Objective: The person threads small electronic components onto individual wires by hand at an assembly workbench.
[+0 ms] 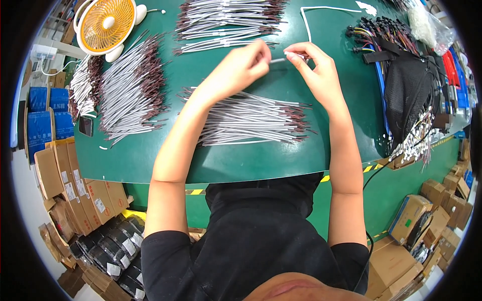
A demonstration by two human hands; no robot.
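Observation:
A short grey cable [277, 60] stretches between my two hands above the table. My left hand [246, 65], slightly blurred, is closed with its curled fingers at the cable's left part. The thumb and fingers of my right hand [312, 65] pinch the cable's right end, where a small white bit shows at the fingertips. A thin white strip [331, 8] bends across the table and runs down behind my right hand. Nearest my forearms lies a loose pile of grey cables [246, 120] with brown wire ends. Beyond my hands are bundled grey cables [228, 20] with white bands around their middles.
More cable piles [131, 90] lie at the left, below an orange and white fan [108, 22]. A phone [86, 126] rests near the left edge. At the right are a black mesh bag [409, 95] and dark connector wires [379, 32]. Cardboard boxes [75, 185] stand on the floor.

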